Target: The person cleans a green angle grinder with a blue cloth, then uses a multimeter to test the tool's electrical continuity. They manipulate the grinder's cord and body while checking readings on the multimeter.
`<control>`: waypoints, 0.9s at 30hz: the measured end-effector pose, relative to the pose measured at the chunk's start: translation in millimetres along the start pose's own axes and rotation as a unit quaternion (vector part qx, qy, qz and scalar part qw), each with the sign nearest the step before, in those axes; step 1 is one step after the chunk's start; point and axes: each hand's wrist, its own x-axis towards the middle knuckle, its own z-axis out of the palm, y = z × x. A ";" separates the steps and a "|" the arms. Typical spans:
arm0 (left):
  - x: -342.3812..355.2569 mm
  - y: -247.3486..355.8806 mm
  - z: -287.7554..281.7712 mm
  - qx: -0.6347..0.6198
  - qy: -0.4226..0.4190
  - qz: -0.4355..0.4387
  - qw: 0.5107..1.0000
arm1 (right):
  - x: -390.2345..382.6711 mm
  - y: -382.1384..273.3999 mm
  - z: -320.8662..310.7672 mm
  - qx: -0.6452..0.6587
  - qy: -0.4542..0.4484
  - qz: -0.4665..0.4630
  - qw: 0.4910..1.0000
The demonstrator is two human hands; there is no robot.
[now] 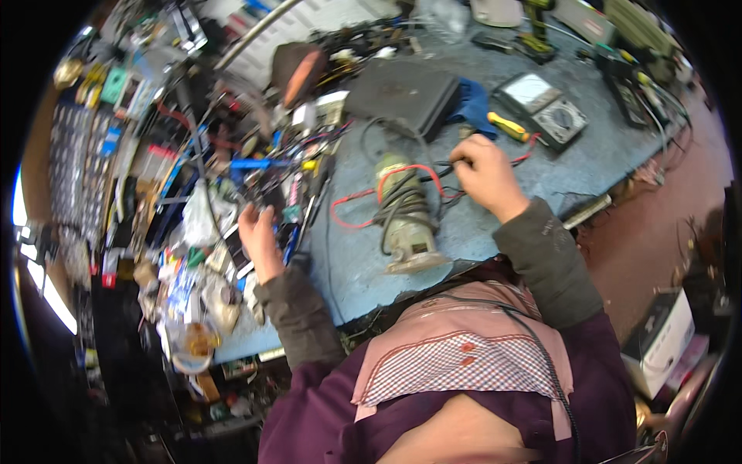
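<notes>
In the middle of the blue bench lies a worn green-grey corded power tool (407, 213) with a flat round base, perhaps a trim router. Its dark cord is wound around the body, and a red test lead (355, 203) loops over it. Just right of it, my right hand (487, 176) has its fingers closed on what looks like a black test probe (444, 165). Among the clutter on the left, my left hand (260, 238) is open, thumb and fingers apart, and somewhat blurred; nothing shows in it. An analog multimeter (541, 110) lies beyond my right hand.
A yellow-handled screwdriver (508, 126) and a blue cloth (468, 103) lie near the multimeter. Behind the tool is a dark flat case (402, 93). Cables, tools and bags crowd the left side. A drill (539, 35) stands far back; a white box (657, 340) sits lower right.
</notes>
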 end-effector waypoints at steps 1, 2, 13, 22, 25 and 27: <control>-1.9 17.4 4.4 -0.001 -0.026 0.008 1.000 | -1.7 6.9 -7.1 0.000 0.016 -0.004 1.000; 5.1 21.0 -1.4 0.017 -0.027 0.030 0.999 | -0.8 10.6 -7.1 0.008 0.022 -0.011 1.000; 70.4 -36.6 -36.4 0.161 -0.097 -0.058 0.980 | 1.8 -1.7 -3.7 -0.004 -0.053 0.022 0.998; 57.2 -26.8 -8.1 0.104 -0.128 -0.099 0.981 | 7.8 8.7 -2.9 -0.027 -0.073 0.038 0.996; 75.2 -63.9 -12.1 0.167 -0.087 -0.044 0.981 | 8.6 11.5 -2.1 -0.027 -0.081 0.034 0.996; 79.1 -78.4 -4.8 0.217 -0.040 -0.024 0.975 | 9.3 17.3 -2.7 -0.024 -0.089 0.044 0.995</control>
